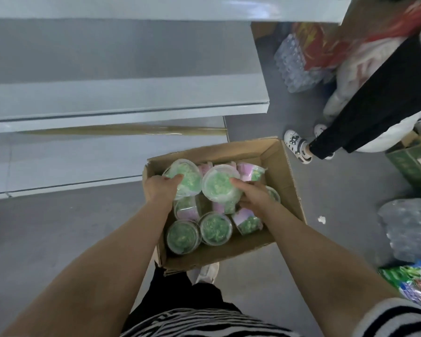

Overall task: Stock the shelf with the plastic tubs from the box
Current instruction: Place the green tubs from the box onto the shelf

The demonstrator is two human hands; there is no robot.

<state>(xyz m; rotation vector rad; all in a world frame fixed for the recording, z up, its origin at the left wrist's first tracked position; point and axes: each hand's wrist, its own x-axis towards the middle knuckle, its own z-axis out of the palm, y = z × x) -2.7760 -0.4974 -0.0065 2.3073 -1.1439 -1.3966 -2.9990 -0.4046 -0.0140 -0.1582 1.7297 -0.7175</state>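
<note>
An open cardboard box [281,171] sits on the grey floor in front of me. It holds several clear plastic tubs of green contents with pink labels; two stand upright at the near side [215,227]. My left hand [161,188] grips one tub [187,177] at the box's left. My right hand [252,194] grips a second tub [218,184] beside it. Both held tubs sit just above the others, lids facing up. The pale shelf [122,96] runs above and to the left of the box.
A lower shelf board [58,161] lies beside the box, with a strip of brown tape along the shelf edge above it. Another person's legs and white shoes [299,145] stand to the right. Shrink-wrapped bottle packs [408,227] and cartons crowd the right side.
</note>
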